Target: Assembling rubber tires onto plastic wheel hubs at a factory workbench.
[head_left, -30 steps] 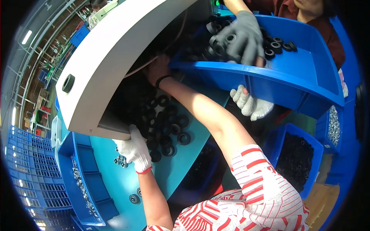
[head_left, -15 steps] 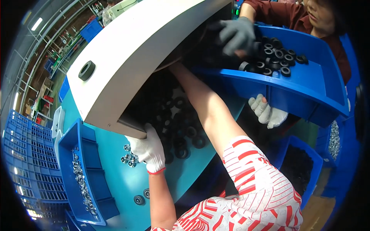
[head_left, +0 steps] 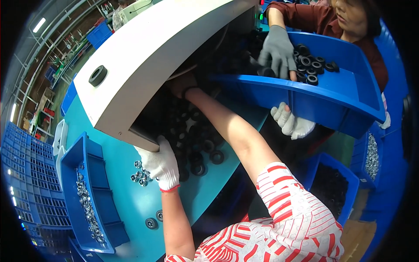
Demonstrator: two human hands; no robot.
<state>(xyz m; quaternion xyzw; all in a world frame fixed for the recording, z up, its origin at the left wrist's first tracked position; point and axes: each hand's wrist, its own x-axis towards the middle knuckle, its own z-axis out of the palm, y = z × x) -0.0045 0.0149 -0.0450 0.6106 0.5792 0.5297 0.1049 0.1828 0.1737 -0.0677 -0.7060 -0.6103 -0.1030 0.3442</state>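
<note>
My left hand, in a white glove with a red cuff, is closed around the lower corner of a large white curved housing; some fingertips are hidden. My right arm reaches under this housing, and my right hand is in deep shadow, with a dark band at the wrist. Its fingers cannot be made out. Below and between my arms lies a pile of black ring-shaped parts on the turquoise tabletop. Beside my left hand sits a small cluster of shiny metal parts.
At right, a co-worker's grey-gloved hand touches black rings inside a blue bin; their white-gloved hand is against its outside. One black ring rests on the housing. A blue tray of metal parts stands left.
My right hand has drawn back slightly, bringing the wristband into sight. The co-worker's grey-gloved hand has come down onto the rings in the bin. My left hand stays at the housing corner.
</note>
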